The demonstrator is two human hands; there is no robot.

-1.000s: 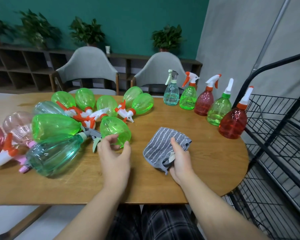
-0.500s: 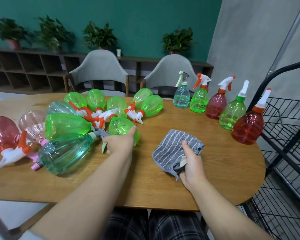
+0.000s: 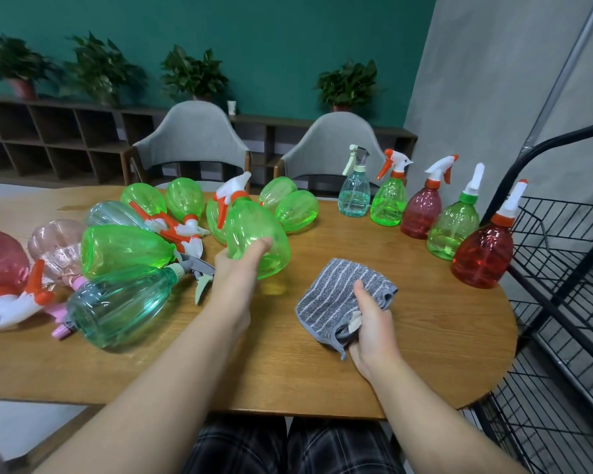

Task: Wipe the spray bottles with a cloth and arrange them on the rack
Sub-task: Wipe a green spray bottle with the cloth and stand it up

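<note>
Green translucent plastic: the spray bottle (image 3: 254, 239) is in the person's left hand (image 3: 235, 268), lifted off the table (image 3: 425, 330), tilted, its white-and-orange trigger head pointing toward the far edge. The fingers curl round the lower body of the bottle from beneath and the near side, so the bottle sits above and just beyond the palm.

The right hand (image 3: 370, 323) clamps a grey striped cloth (image 3: 339, 299) against the table, thumb on top, fingers tucked under the near fold. The cloth lies just right of the held bottle, not touching it.

A heap of bottles (image 3: 124, 248) lies on its side toward the left edge: green, teal, pink and red. Five bottles stand upright in a row (image 3: 425, 210) along the far right edge. The nearest, a red one (image 3: 483, 254), stands beside the black wire rack (image 3: 569, 254) at the table's right edge.
</note>
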